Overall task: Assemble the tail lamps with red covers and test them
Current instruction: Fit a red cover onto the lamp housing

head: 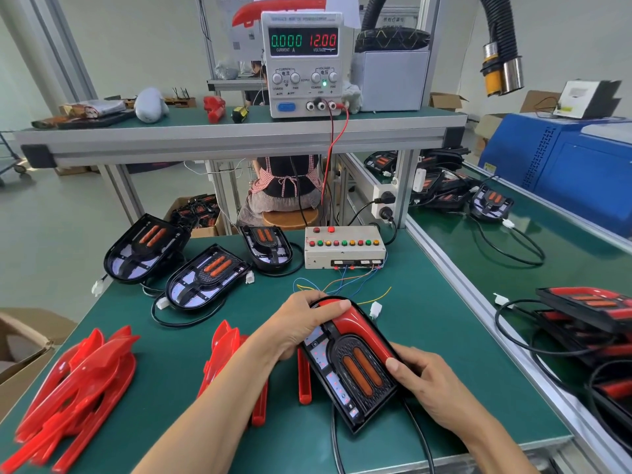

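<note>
Lamp (352, 367) with a red cover (359, 325) lying along its upper right edge, held tilted at the near middle of the green bench (427, 336). Left hand (301, 323) grips the lamp's far rounded end, thumb laid across the cover. Right hand (420, 378) holds the near right edge, thumb pressing beside the two orange strips. Black cable (337, 439) runs from the lamp toward the bench's front edge. Loose red covers (78, 378) are heaped at near left; more covers (225, 357) lie just left of the lamp, partly behind the left forearm. Three uncovered lamps (205, 278) rest farther back on the left. Test box (343, 246) with a row of coloured buttons stands behind the lamp, thin wires trailing from its front. Power supply (302, 63) on the upper shelf (205, 131) reads 0.000 and 12.00. Finished lamps (595, 309) are stacked at right.
</note>
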`<act>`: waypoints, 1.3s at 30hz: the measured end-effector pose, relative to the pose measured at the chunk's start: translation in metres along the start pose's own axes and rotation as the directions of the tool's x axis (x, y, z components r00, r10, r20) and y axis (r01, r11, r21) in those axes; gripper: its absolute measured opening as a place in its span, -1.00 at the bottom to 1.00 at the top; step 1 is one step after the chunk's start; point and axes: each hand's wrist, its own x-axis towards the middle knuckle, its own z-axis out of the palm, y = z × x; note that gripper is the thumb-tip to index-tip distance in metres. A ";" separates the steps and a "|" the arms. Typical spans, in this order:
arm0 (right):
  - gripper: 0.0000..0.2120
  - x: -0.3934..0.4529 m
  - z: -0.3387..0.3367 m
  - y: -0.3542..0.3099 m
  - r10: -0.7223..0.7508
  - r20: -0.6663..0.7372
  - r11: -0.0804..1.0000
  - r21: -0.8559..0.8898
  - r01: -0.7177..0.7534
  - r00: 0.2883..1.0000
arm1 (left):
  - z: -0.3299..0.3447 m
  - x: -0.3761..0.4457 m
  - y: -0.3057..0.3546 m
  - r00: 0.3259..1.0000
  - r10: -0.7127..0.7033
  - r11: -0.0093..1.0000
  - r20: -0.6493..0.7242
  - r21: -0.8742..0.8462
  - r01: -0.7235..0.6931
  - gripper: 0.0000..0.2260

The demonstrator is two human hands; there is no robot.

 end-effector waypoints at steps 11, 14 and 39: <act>-0.68 0.000 -0.002 0.001 -0.010 0.044 1.000 0.027 0.009 0.999 | 0.000 -0.003 0.004 0.998 -0.051 0.996 0.045 0.079 0.047 -0.48; -0.64 0.000 -0.002 0.003 -0.009 0.034 1.000 0.011 0.009 0.999 | -0.001 -0.003 0.006 0.997 -0.058 0.994 0.051 0.097 0.053 -0.51; -0.56 0.002 0.005 -0.005 -0.019 -0.157 0.994 -0.110 0.002 0.987 | 0.002 -0.006 0.007 0.999 0.019 0.999 0.027 0.048 -0.021 -0.62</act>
